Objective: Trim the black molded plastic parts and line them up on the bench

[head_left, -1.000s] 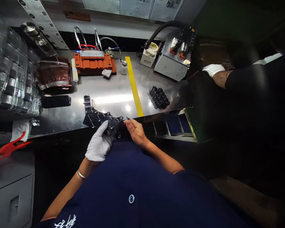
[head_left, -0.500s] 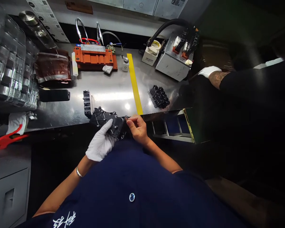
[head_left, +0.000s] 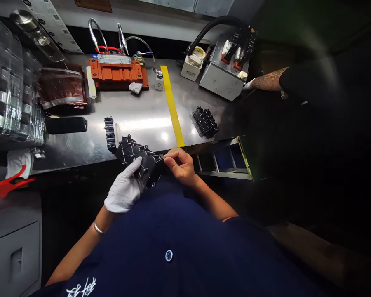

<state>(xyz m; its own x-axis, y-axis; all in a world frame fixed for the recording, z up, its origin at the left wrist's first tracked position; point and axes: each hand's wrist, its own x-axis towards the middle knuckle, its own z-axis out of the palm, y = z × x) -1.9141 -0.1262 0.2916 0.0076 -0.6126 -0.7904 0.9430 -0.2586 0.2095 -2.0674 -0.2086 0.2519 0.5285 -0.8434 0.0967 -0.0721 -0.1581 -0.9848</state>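
My left hand (head_left: 125,187), in a white glove, grips a black ribbed plastic part (head_left: 136,156) at the table's front edge, thumb on top. My bare right hand (head_left: 179,164) is at the part's right end, thumb and forefinger pinched beside a small round lug. What the pinch holds is too small to make out. Just behind the held part, another black part (head_left: 110,134) stands on the metal table (head_left: 136,109). A cluster of black parts (head_left: 205,122) lies right of the yellow strip (head_left: 172,107).
An orange fixture (head_left: 117,74), a small white bottle (head_left: 159,80) and a grey machine (head_left: 219,74) stand at the back. At left are a phone (head_left: 66,125), stacked clear trays (head_left: 12,95) and red-handled pliers (head_left: 10,183). Another person's arm (head_left: 268,80) reaches in from the right.
The held part and my left hand have shifted slightly left and tilted; my right hand stays pinched at its end. The other person's hand has moved left, behind the grey machine's edge.
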